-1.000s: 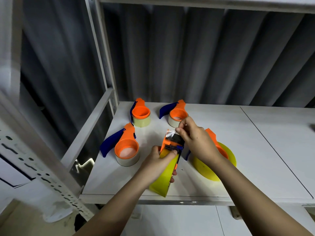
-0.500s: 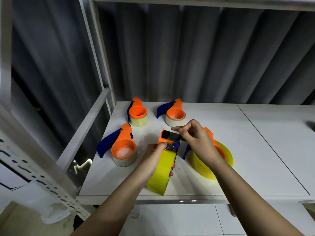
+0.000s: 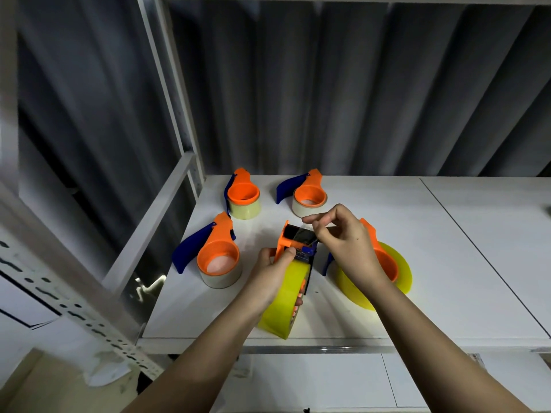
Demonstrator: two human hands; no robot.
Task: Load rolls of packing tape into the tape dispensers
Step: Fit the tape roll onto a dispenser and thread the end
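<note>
My left hand (image 3: 269, 278) grips an orange tape dispenser (image 3: 293, 241) loaded with a yellow tape roll (image 3: 284, 305), held on edge above the shelf's front. My right hand (image 3: 340, 239) pinches the clear tape end (image 3: 307, 228) at the dispenser's head, over its dark cutter plate. Another orange dispenser with a yellow roll (image 3: 393, 272) lies flat on the shelf, partly hidden behind my right hand.
Three orange dispensers with blue handles and pale rolls lie on the white shelf (image 3: 447, 263): near left (image 3: 219, 257), back left (image 3: 243, 196), back middle (image 3: 308, 196). A metal upright (image 3: 170, 93) and rail bound the left side. Dark curtain hangs behind.
My right hand has shifted slightly right at the dispenser's head, still pinching the tape end, uncovering the dark cutter plate. The left hand keeps its grip.
</note>
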